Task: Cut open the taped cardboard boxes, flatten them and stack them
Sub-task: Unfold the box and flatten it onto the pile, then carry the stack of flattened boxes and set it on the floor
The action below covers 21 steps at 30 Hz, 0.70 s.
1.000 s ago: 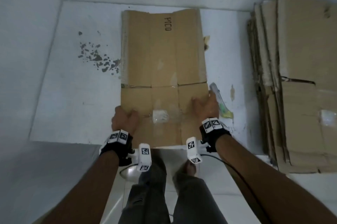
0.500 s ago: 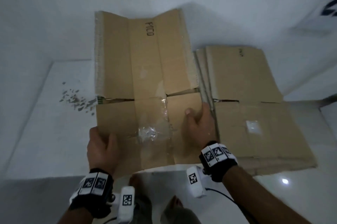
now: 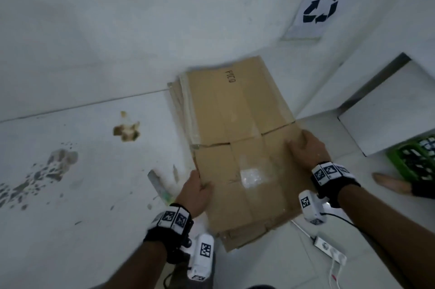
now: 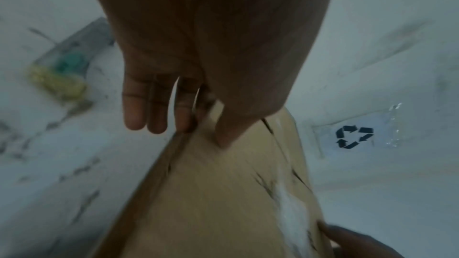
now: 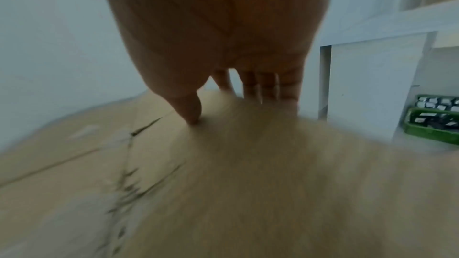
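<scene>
White floor [image 3: 70, 194], flattened box [image 3: 240, 128] lengthwise toward wall, both hands gripping

Bare forearms, no sleeves. Each wrist wears a black strap [image 3: 334, 183] topped with white tags printed in black square codes; a white, coded camera block [image 3: 202, 255] hangs below.

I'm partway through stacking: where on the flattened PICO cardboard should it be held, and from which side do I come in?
Take the flattened PICO cardboard by its two long side edges near your end, one hand from each side, thumb on top and fingers underneath. The left hand and right hand grip it that way now. It is a wide, thin, floppy sheet, so one hand would probably let it sag.
</scene>
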Tool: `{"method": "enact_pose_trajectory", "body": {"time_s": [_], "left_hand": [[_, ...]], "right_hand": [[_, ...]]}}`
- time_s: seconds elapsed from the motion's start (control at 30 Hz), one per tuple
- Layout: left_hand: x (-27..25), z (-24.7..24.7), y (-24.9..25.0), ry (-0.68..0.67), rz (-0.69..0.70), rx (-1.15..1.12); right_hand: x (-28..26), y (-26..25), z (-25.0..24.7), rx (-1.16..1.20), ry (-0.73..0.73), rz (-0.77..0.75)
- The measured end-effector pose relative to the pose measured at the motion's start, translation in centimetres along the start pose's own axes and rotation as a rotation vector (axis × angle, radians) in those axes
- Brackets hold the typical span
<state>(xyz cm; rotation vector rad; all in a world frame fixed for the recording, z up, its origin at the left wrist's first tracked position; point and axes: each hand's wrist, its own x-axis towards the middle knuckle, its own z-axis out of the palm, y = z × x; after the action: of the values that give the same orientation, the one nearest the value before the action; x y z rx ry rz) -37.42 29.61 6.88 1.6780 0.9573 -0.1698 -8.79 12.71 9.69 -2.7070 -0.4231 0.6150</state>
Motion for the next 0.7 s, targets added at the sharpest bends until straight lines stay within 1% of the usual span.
{"method": "enact_pose_trajectory", "body": {"time_s": [0.03, 0.07, 0.1, 0.13, 0.17, 0.23, 0.3, 0.37, 0.4, 0.5, 0.6, 0.67, 0.7], "left_hand": [[1.3, -0.3, -0.7, -0.067, -0.049, 0.125], [2.2, -0.7, -1.1, -0.097, -0.093, 0.206], [2.8, -1.4, -1.2, -0.092, -0.138, 0.216], [3.5, -2.2, -1.3, -0.056, -0.169, 0.175], [4.2, -3.0, -0.9, 0.009, -0.204, 0.092], [6.6, -4.9, -0.2, 0.121, -0.259, -0.066], [10.1, -6.5, 1.1, 0.169, -0.327, -0.206], [13.7, -7.8, 2.7, 0.215, -0.379, -0.282], [15.5, -8.5, 3.3, 0.236, -0.382, -0.298], [20.0, -9.7, 5.3, 0.28, -0.388, -0.295], [24.0, -10.3, 4.4, 0.292, -0.424, -0.255], [25.9, -10.4, 3.3, 0.306, -0.47, -0.325], [25.9, -10.2, 3.7, 0.297, -0.46, -0.377]], "right_hand": [[1.3, 0.9, 0.5, -0.079, -0.086, 0.029], [2.6, 1.5, 0.9, -0.14, -0.16, 0.063], [3.7, 1.8, 0.9, -0.176, -0.195, 0.09], [5.1, 1.8, 0.8, -0.194, -0.197, 0.097], [6.2, 1.4, 0.3, -0.189, -0.174, 0.081], [8.4, 0.2, -0.6, -0.123, -0.128, 0.007], [10.7, -1.4, -1.4, -0.02, -0.146, -0.042], [13.3, -3.1, -1.7, 0.079, -0.222, -0.031], [14.6, -3.9, -1.6, 0.106, -0.267, -0.027], [19.2, -5.8, -0.4, 0.11, -0.394, -0.056], [23.1, -7.5, 1.3, 0.16, -0.505, -0.105], [24.9, -8.2, 2.4, 0.176, -0.535, -0.113], [25.4, -8.2, 2.7, 0.184, -0.543, -0.12]]}}
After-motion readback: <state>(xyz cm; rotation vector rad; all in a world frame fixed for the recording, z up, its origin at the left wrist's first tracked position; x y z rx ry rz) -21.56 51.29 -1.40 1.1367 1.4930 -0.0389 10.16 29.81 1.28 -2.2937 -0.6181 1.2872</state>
